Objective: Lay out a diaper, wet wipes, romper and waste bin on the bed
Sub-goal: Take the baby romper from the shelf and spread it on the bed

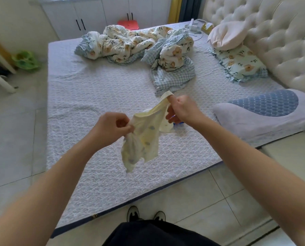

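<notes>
Left hand (112, 127) and right hand (181, 109) each pinch the pale, probably yellow romper (144, 137), hanging between them.

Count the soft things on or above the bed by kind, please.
Pillows: 3 (pink, floral, blue-grey)
Crumpled quilts: 1
Rompers: 1, held above the bed by both hands, left, right
Total: 5
</notes>
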`<state>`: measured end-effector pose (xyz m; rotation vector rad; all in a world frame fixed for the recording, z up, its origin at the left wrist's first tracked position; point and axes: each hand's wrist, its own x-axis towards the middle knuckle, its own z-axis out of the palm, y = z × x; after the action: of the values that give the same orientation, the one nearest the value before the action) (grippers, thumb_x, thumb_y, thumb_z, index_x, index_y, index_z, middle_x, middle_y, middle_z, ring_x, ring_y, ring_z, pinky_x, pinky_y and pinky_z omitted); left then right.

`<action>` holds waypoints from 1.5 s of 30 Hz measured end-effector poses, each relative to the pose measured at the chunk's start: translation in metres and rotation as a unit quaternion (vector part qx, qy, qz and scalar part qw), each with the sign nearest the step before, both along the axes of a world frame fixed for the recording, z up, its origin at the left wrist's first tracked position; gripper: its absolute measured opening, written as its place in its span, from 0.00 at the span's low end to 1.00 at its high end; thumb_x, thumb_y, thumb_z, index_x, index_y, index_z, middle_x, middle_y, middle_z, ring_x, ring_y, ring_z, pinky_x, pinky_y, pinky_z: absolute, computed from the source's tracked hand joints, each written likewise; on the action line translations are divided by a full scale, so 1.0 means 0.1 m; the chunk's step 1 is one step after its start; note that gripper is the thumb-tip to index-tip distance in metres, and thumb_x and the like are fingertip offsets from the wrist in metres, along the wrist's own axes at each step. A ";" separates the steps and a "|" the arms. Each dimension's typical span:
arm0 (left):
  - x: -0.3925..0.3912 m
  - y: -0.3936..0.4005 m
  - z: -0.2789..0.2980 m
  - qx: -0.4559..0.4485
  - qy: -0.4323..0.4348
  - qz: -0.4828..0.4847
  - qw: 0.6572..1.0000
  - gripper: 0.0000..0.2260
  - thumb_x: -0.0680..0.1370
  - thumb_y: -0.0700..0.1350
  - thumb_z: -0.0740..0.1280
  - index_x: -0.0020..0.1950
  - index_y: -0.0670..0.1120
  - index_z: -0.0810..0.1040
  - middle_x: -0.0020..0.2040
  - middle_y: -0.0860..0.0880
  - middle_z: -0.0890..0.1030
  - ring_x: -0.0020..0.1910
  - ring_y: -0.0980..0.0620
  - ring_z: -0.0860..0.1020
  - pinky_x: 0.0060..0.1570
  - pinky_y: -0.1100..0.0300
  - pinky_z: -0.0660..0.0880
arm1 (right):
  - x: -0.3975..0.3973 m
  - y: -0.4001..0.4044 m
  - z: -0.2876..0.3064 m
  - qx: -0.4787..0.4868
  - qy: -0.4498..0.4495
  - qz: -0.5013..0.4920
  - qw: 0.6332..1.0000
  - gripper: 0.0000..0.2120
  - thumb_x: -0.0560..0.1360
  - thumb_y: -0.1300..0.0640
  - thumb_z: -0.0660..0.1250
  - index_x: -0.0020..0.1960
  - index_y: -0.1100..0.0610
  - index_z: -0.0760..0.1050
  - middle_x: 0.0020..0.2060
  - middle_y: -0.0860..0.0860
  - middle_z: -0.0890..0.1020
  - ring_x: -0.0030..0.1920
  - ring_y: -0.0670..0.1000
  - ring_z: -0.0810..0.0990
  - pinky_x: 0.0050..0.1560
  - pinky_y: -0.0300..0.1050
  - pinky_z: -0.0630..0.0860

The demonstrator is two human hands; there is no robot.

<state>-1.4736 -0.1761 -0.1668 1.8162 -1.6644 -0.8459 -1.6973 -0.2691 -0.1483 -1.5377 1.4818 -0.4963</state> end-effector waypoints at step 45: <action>1.21 -0.01 -0.58 0.053 0.064 0.068 0.994 0.03 0.74 0.40 0.72 0.43 0.45 0.79 0.44 0.51 0.82 0.41 0.56 0.80 0.44 0.59 0.74 | 0.80 -0.58 -0.64 -0.183 0.014 0.262 0.947 0.09 0.79 0.61 0.59 0.45 0.52 0.75 0.35 0.46 0.78 0.37 0.48 0.76 0.38 0.40 0.70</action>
<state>-1.3526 -0.1769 -0.2251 1.8813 -1.4230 -0.9853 -1.6169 -0.3270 -0.2127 -2.1493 0.9673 -0.4425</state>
